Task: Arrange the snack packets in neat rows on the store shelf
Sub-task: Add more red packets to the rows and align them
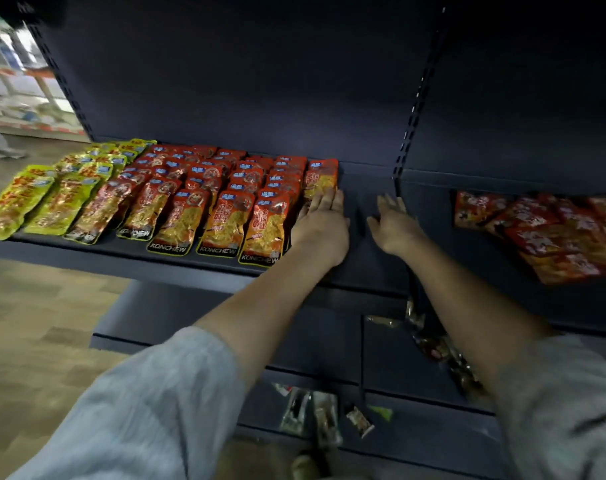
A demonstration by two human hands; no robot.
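Red-and-orange snack packets [222, 199] lie in several overlapping rows on the dark shelf [177, 268]. Yellow-green packets [48, 192] fill the rows at its left end. One red packet [321, 180] lies alone at the right end of the rows. My left hand [320, 225] lies flat with straight fingers, its fingertips on that packet's lower edge. My right hand [393, 223] rests on bare shelf to the right, fingers relaxed, holding nothing.
A loose pile of red packets [550, 233] lies on the adjoining shelf section to the right, past the slotted upright [412, 109]. Small scattered packets [315, 414] lie on the lower shelves. A wooden floor [35, 323] and other store fixtures are at the left.
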